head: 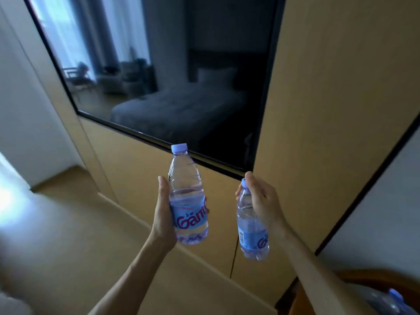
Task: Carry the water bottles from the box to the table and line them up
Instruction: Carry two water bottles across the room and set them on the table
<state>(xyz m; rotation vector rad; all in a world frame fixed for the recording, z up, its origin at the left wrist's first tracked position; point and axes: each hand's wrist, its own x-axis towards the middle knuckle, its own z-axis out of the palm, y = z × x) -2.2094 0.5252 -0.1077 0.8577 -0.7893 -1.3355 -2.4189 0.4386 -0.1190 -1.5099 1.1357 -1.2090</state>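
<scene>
1. The left hand (pixel 164 214) holds a water bottle (pixel 187 196) upright in the air, in front of a tan wooden wall panel (pixel 136 178). The palm lies against the bottle's left side at label height; the thumb points up alongside it, and fingertips (pixel 206 209) just show round the right edge of the blue label, so the fingers are wrapped about the lower half.
2. The bottle's pale blue cap stands well above the hand, overlapping the lower edge of a dark wall-mounted screen (pixel 181 76).
3. The right hand (pixel 261 201) grips a second water bottle (pixel 251 228) near its top. The fingers are curled about the neck and shoulder, hiding most of the cap; the body and label hang below the hand, roughly upright.
4. The two bottles are apart, side by side, with the left one held higher.
5. At the lower right corner, blurred, another blue-capped bottle (pixel 394 301) lies near a brown curved edge.
</scene>
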